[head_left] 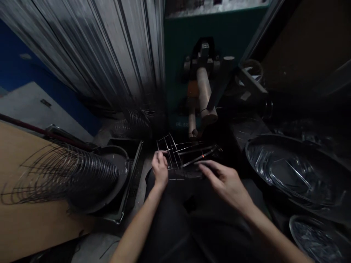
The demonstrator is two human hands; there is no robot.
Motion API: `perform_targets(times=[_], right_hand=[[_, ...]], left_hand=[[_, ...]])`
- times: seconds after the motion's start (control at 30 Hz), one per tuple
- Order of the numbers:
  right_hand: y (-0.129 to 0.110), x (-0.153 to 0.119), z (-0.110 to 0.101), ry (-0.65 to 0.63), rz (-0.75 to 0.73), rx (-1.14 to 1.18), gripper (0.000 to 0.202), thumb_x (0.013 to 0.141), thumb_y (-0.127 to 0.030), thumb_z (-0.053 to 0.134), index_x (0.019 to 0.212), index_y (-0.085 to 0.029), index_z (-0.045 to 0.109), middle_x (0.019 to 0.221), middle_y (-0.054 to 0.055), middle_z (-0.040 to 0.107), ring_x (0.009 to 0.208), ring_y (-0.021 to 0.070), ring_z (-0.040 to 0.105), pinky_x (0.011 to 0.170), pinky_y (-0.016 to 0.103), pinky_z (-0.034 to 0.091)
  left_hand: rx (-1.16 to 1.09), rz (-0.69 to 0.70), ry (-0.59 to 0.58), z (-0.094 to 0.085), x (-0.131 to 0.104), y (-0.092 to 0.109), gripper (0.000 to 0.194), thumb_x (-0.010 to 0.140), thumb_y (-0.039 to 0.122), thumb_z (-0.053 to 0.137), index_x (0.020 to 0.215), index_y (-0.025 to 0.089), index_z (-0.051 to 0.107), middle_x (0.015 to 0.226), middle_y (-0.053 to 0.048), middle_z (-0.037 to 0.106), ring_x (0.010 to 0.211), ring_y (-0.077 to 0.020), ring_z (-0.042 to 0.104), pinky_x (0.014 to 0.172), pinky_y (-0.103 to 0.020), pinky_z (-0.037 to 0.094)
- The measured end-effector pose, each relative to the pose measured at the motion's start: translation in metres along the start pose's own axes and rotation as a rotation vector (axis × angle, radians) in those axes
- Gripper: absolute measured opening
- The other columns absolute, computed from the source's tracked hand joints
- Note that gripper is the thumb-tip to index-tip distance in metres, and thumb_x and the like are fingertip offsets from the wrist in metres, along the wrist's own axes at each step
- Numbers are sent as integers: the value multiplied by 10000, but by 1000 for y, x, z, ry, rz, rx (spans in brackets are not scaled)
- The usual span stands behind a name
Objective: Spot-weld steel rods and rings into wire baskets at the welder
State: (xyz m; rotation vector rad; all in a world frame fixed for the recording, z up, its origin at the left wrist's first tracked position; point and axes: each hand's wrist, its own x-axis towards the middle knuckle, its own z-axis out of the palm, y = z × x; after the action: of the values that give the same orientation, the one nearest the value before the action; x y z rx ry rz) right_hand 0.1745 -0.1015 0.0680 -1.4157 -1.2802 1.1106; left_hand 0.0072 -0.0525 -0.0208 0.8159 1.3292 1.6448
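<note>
Holding the wire frame (174,146) steady between the hands, near the machine's (175,73) lower rod (192,120), probably calls for a light, even grip, with fingertips clear of the orange glow (203,156). The left hand (160,170) pinches the frame's left side; the right hand (226,180) narrows beside it, holding what I cannot tell.
</note>
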Motion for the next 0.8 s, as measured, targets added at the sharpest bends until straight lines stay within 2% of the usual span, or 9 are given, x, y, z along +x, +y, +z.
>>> perform_targets(times=[0.07,0.13,0.23,0.3,0.4,0.5,0.6,0.7,0.8], right_hand=[[-3,22,-2,28,-1,-43,87,681,-304,722,746,-247,730,814,18,692,844,213,610,702,266,461],[4,43,-3,-45,91,-32,124,699,-345,701,679,-224,708,728,19,677,759,192,601,632,248,445],[29,56,-4,-180,220,87,287,726,-455,653,688,-171,676,627,14,640,571,136,542,515,216,392],[51,49,-2,-207,245,152,325,696,-479,671,712,-154,666,603,4,624,525,123,515,481,206,367],[85,24,5,-186,198,90,263,702,-434,670,699,-171,675,619,3,632,567,142,549,525,222,402],[108,-8,15,-109,94,-63,150,748,-363,628,760,-236,708,720,-2,673,676,172,600,690,275,446],[113,-36,9,-112,40,-138,144,762,-338,607,834,-288,721,761,-7,687,709,196,612,764,322,444],[118,-62,-41,17,28,-213,204,761,-361,594,915,-296,711,879,10,697,811,224,627,808,349,445],[150,-95,-135,531,175,-581,298,755,-444,498,866,-237,681,932,90,678,871,301,618,809,415,431]], left_hand=[[123,49,-122,-15,-25,-13,255,794,431,577,774,184,639,491,30,421,438,-94,362,478,-211,309],[247,154,-364,-31,-45,-26,188,755,382,627,743,199,673,568,-26,543,537,-143,486,628,-279,413],[405,324,-673,-55,-54,-41,178,702,396,677,773,234,697,821,-89,653,863,-241,587,899,-413,387],[403,270,-531,-65,-47,-46,319,714,502,642,882,235,686,1024,-105,637,1048,-265,544,972,-440,343],[119,-189,-219,-65,-27,-44,534,794,626,470,1027,172,626,1070,-138,624,1041,-244,567,917,-396,404],[-212,-643,-242,-48,-9,-33,519,844,581,439,985,112,611,900,-138,666,833,-193,637,773,-305,470],[-294,-744,-79,-22,-7,-23,321,878,415,493,846,113,595,685,-64,642,588,-107,593,583,-198,451],[-251,-612,34,-1,-18,-20,207,877,320,513,808,132,563,490,34,512,426,-50,461,432,-130,326],[-191,-448,-39,12,-30,-21,255,843,398,542,787,149,535,408,88,368,351,-37,321,372,-131,224]])
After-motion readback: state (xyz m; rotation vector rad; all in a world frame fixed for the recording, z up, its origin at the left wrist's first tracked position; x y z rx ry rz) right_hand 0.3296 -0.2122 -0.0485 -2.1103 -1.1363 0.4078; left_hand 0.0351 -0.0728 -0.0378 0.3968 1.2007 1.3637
